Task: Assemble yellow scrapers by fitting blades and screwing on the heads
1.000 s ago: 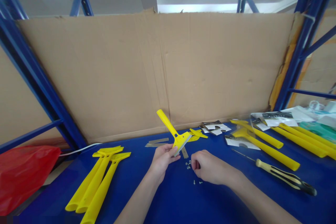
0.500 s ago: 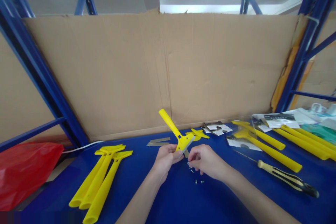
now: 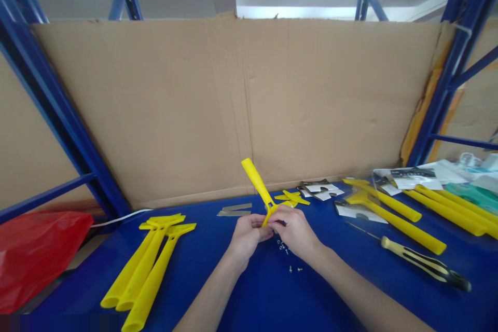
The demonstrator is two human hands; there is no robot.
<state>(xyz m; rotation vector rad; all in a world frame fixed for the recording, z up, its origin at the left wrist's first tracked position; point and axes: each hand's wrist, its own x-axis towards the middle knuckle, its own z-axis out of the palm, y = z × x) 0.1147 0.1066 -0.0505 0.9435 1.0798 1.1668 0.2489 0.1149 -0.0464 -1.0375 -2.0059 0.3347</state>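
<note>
A yellow scraper (image 3: pixel 258 182) points up and left, its head gripped by my left hand (image 3: pixel 248 234). My right hand (image 3: pixel 293 228) is closed against that same head, thumb and fingertips pinched together. What sits in the pinch is too small to see, and both hands cover most of the head and its blade. Just below my right fingers, small screws and nuts (image 3: pixel 281 247) lie on the blue tabletop (image 3: pixel 252 301). Two more screws (image 3: pixel 294 269) are nearer to me. Behind my right hand lie small yellow plastic pieces (image 3: pixel 292 198).
Flat metal blades (image 3: pixel 235 211) lie behind my left hand. Several yellow scraper handles (image 3: pixel 150 264) rest at left, by a red bag (image 3: pixel 42 254). At right are a screwdriver (image 3: pixel 424 263), bagged scrapers (image 3: pixel 400 223) and printed cards (image 3: pixel 321 189). A cardboard sheet (image 3: pixel 241 104) walls the back.
My right hand has moved up and left from the small screws and nuts to the scraper's head. The scraper has turned, so its blade edge no longer shows.
</note>
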